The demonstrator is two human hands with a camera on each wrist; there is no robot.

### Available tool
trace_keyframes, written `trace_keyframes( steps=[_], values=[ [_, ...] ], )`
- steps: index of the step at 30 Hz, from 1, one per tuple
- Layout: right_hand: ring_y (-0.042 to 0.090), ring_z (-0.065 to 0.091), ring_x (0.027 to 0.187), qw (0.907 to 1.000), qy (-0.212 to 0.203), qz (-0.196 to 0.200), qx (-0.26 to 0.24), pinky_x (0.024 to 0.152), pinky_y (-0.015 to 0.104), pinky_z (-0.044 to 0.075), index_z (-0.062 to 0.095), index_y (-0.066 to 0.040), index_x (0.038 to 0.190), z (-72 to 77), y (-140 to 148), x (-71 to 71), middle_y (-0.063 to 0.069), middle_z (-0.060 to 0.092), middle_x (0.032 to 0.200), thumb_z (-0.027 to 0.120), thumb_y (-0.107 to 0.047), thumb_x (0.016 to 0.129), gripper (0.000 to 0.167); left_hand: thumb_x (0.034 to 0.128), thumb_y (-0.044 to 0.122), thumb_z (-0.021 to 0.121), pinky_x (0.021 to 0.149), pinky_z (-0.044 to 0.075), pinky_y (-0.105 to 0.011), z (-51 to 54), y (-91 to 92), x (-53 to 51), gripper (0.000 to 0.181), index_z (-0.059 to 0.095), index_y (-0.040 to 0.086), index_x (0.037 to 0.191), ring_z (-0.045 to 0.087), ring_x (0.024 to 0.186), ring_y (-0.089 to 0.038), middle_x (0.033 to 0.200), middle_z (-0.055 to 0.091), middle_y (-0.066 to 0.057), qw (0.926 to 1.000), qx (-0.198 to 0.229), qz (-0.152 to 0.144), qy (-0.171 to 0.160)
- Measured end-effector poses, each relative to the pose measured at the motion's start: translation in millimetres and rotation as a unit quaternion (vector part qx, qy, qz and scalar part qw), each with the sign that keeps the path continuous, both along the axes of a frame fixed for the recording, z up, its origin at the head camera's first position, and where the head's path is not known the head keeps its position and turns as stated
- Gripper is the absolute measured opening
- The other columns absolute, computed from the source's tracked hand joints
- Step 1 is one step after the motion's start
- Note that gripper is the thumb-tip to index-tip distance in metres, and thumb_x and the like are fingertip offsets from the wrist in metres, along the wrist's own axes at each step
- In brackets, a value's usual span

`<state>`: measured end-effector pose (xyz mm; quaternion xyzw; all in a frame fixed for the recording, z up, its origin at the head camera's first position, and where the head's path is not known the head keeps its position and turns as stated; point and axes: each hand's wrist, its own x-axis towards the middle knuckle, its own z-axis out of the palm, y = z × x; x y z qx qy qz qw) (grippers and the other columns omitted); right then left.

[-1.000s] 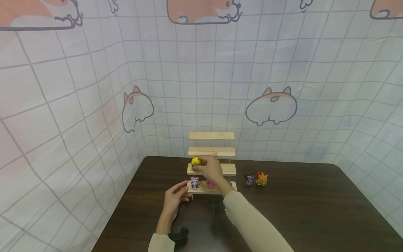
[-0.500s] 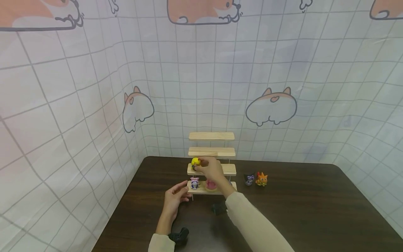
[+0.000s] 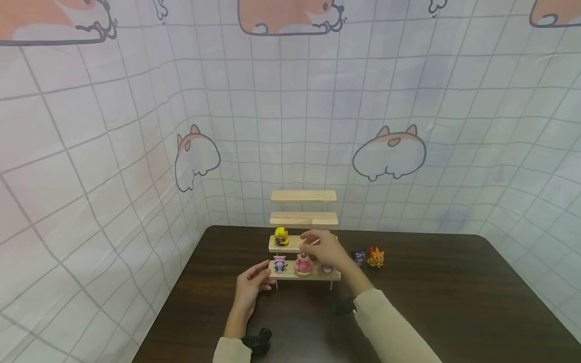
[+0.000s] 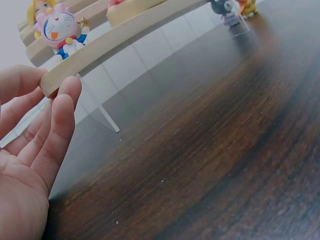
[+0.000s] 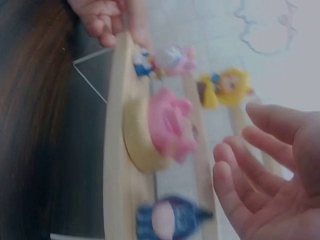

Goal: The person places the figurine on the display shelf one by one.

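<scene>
A tiered wooden display shelf (image 3: 290,277) stands on the table, its steps held by thin clear supports. My left hand (image 3: 248,287) pinches the left end of the lowest step, thumb above and fingers below in the left wrist view. On that step are a Doraemon-like figurine in a pink hood (image 4: 60,31), a pink figurine on a yellow base (image 3: 303,265) and a dark blue figurine (image 5: 172,220). A yellow-haired figurine (image 3: 281,237) sits at the left of the second step. My right hand (image 3: 324,248), fingers loosely bent and holding nothing, hovers to its right.
Right of the shelf, a dark purple figurine (image 3: 359,258) and an orange fox-like figurine (image 3: 376,257) stand on the dark wooden table (image 3: 431,302). Two upper steps (image 3: 303,195) rise behind. A grid-patterned cloth (image 3: 290,126) hangs at the back and sides.
My right hand has let go of the yellow-haired figurine and moved right, leaving it on the second step. The left hand keeps its grip on the lowest step.
</scene>
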<state>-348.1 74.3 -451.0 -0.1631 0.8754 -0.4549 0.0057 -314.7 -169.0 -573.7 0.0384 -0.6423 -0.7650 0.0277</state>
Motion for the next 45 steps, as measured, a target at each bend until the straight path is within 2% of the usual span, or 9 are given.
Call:
trace_keyframes(
  steps=[3,7,12,17,20,25,32,39,45],
  values=[
    [0.022,0.07,0.096,0.9998,0.003,-0.004,-0.018,0.079,0.039,0.059,0.071,-0.013,0.126,-2.8,20.4,6.5,0.007,0.074,0.112,0.072,-0.024,0.097,0.031,0.0944,0.019,0.074,0.065,0.061,-0.028,-0.3,0.2,1.0,0.042,0.066,0.003,0.133,0.074,0.074,-0.014,0.092,0.077,-0.003,1.0,0.0,0.0,-0.004],
    [0.027,0.07,0.101,0.9962,-0.002,-0.025,-0.084,0.083,0.043,0.06,0.068,-0.009,0.13,-12.1,46.0,18.6,0.013,0.071,0.118,0.07,-0.026,0.099,0.035,0.0945,0.02,0.074,0.066,0.061,-0.028,-1.1,-0.4,3.2,0.043,0.066,0.003,0.133,0.074,0.075,-0.015,0.093,0.077,-0.004,1.0,-0.002,0.003,-0.008],
    [0.026,0.071,0.099,0.9814,-0.027,-0.085,-0.17,0.088,0.039,0.059,0.069,-0.007,0.127,-32.7,73.2,35.2,0.015,0.072,0.119,0.07,-0.028,0.099,0.035,0.0951,0.018,0.073,0.066,0.061,-0.028,-3.8,-0.5,5.4,0.041,0.067,0.003,0.132,0.074,0.075,-0.015,0.094,0.077,-0.004,0.9999,-0.008,0.005,-0.014],
    [0.017,0.07,0.095,0.9688,-0.024,-0.129,-0.21,0.085,0.029,0.059,0.067,-0.004,0.126,-48.8,94.9,44.4,0.016,0.071,0.116,0.07,-0.03,0.098,0.038,0.0953,0.018,0.073,0.065,0.061,-0.027,-2.3,-0.1,4.5,0.041,0.067,0.002,0.132,0.074,0.074,-0.015,0.091,0.077,-0.004,0.9999,-0.007,0.004,-0.008],
    [0.018,0.072,0.094,0.9602,-0.02,-0.151,-0.234,0.082,0.026,0.059,0.067,-0.001,0.125,-53.8,104.4,46.1,0.016,0.072,0.113,0.071,-0.028,0.098,0.039,0.0955,0.016,0.073,0.065,0.061,-0.026,0.0,-0.5,4.2,0.04,0.066,0.001,0.132,0.074,0.073,-0.014,0.091,0.077,-0.003,1.0,-0.004,0.007,-0.006],
    [0.017,0.072,0.088,0.9518,-0.011,-0.174,-0.252,0.081,0.028,0.06,0.064,0.005,0.125,-58.4,119.5,45.3,0.007,0.075,0.102,0.07,-0.021,0.099,0.038,0.0962,0.015,0.072,0.065,0.06,-0.026,3.3,-0.7,4.6,0.041,0.065,0.001,0.134,0.074,0.073,-0.013,0.094,0.078,-0.003,0.9999,-0.002,0.008,-0.011],
    [0.01,0.068,0.092,0.9394,-0.018,-0.227,-0.256,0.081,0.025,0.059,0.066,0.001,0.126,-62.6,141.5,44.7,-0.011,0.072,0.099,0.069,-0.025,0.099,0.037,0.0968,0.016,0.071,0.065,0.06,-0.026,6.1,0.2,5.4,0.041,0.065,0.002,0.135,0.074,0.074,-0.013,0.096,0.077,-0.003,0.9998,-0.01,0.011,-0.011],
    [0.0,0.063,0.093,0.9242,-0.02,-0.283,-0.256,0.08,0.021,0.057,0.063,-0.002,0.13,-69.2,152.1,41.0,-0.008,0.07,0.109,0.068,-0.018,0.099,0.035,0.0969,0.015,0.071,0.065,0.06,-0.026,5.9,0.8,3.6,0.04,0.065,0.002,0.134,0.074,0.074,-0.013,0.095,0.077,-0.001,0.9999,-0.007,0.008,-0.012],
    [-0.004,0.057,0.091,0.9322,-0.027,-0.28,-0.227,0.077,0.017,0.052,0.055,-0.005,0.139,-76.8,157.1,40.1,0.007,0.06,0.127,0.066,-0.017,0.1,0.042,0.0966,0.015,0.071,0.065,0.06,-0.025,3.9,1.3,2.9,0.04,0.065,0.002,0.134,0.074,0.074,-0.013,0.093,0.076,0.0,0.9999,-0.006,0.007,-0.013]
  ],
)
